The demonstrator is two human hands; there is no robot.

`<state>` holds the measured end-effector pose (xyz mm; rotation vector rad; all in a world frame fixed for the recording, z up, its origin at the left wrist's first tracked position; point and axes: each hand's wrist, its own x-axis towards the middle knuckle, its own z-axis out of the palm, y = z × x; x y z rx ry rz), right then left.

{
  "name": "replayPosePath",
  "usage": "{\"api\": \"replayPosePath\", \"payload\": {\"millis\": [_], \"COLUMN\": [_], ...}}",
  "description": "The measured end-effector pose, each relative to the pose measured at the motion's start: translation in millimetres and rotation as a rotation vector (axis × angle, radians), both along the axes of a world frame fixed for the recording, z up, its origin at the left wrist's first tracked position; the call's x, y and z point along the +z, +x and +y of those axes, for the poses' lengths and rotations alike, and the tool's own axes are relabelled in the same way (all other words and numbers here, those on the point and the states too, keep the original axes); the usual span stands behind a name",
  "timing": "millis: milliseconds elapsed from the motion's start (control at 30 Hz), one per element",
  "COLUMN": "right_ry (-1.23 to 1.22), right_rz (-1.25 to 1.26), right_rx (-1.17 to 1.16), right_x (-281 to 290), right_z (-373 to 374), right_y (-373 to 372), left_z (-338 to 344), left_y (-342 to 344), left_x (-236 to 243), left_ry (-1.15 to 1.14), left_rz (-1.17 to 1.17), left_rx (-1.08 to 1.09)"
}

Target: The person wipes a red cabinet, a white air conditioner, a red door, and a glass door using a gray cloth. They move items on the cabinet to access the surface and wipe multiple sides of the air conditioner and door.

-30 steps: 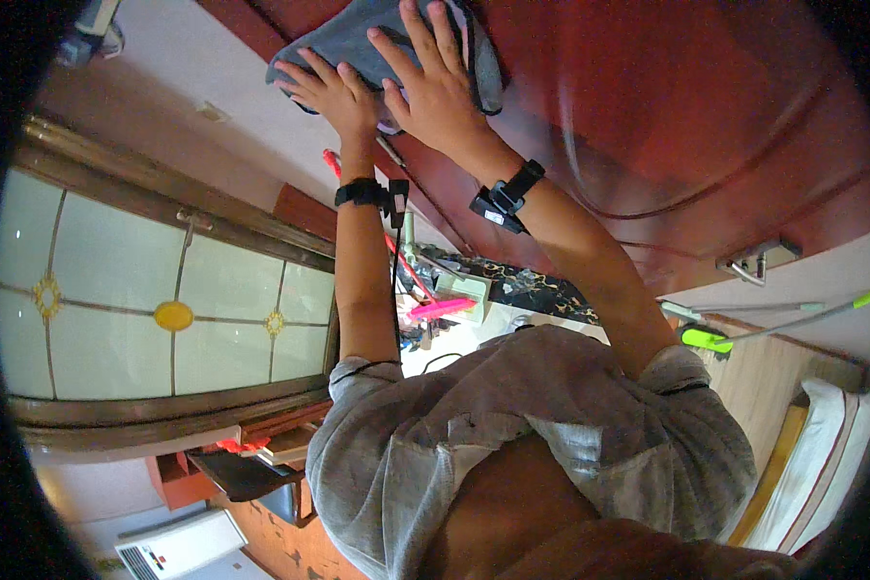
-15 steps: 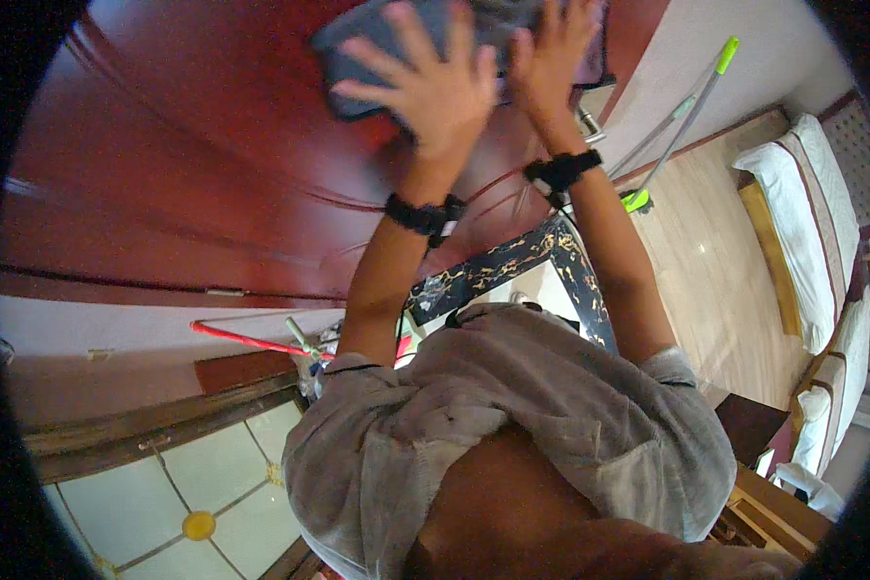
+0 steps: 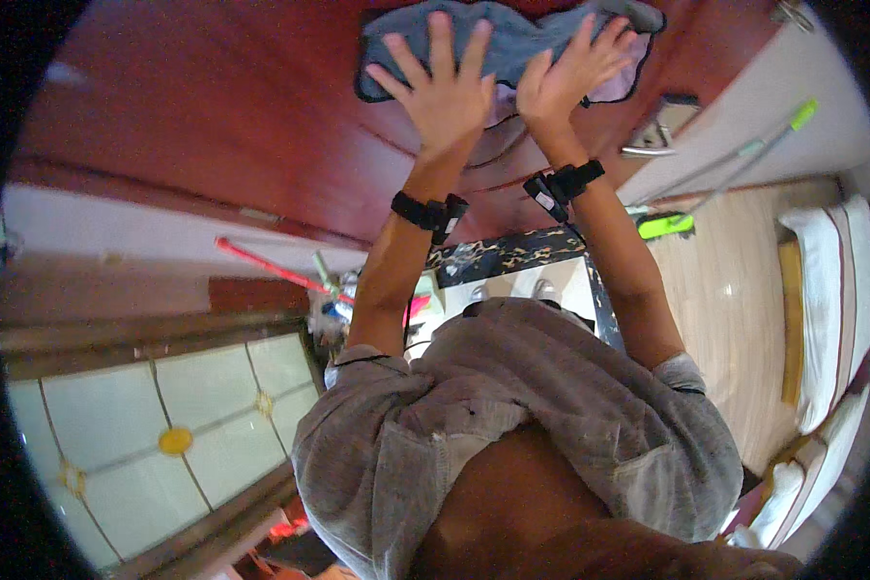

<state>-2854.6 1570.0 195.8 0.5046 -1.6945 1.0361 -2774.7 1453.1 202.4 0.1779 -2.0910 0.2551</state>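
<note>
A grey-blue cloth (image 3: 517, 29) with a dark edge and a paler lilac side lies spread against a dark red wooden door (image 3: 213, 116). Flat on its left half rests my left hand (image 3: 447, 92), fingers spread wide. My right hand (image 3: 568, 77) presses on the cloth's right half with its fingers stretched toward the upper right. Both palms touch the cloth, and neither hand grips it. Each wrist wears a black strap with a small device. To the right of the cloth sits the door's metal handle (image 3: 652, 140).
A green-ended broom (image 3: 667, 226) leans against the wall at the right, near a bed (image 3: 826, 309) on a wooden floor. A black marbled threshold (image 3: 512, 249) runs below the door. At left are a red pole (image 3: 271, 266) and a glazed panel (image 3: 116, 416).
The view has tilted and turned, so more of the cloth and the door handle now show. Both hands remain on the cloth; the right hand's fingers have swung toward the right.
</note>
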Motion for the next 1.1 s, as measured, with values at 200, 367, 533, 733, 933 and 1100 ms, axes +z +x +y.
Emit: {"api": "replayPosePath", "payload": {"millis": [200, 367, 533, 733, 933, 1100], "right_ry": [0.31, 0.431, 0.63, 0.449, 0.266, 0.119], "right_rz": [-0.012, 0.104, 0.27, 0.223, 0.13, -0.358], "right_rx": [0.28, 0.56, 0.366, 0.304, -0.022, -0.352], "right_x": [11.0, 11.2, 9.8, -10.3, -28.2, -47.2], "right_z": [-140.3, -229.0, -239.4, -154.8, 0.7, 124.5], "right_y": [111.4, 162.7, 166.1, 105.3, 23.6, -17.3], "left_z": [-144.1, -246.2, -270.7, -188.7, -28.7, 104.1], "left_y": [106.8, 167.8, 175.5, 101.0, 8.3, -50.1], "left_x": [-2.5, -7.7, -27.9, -44.3, -46.5, -45.8], "left_ry": [0.135, 0.319, 0.372, 0.257, 0.123, 0.15], "left_rz": [0.111, 0.236, 0.258, 0.324, 0.207, -0.033], "left_rx": [0.193, 0.341, 0.336, 0.04, -0.139, -0.426]}}
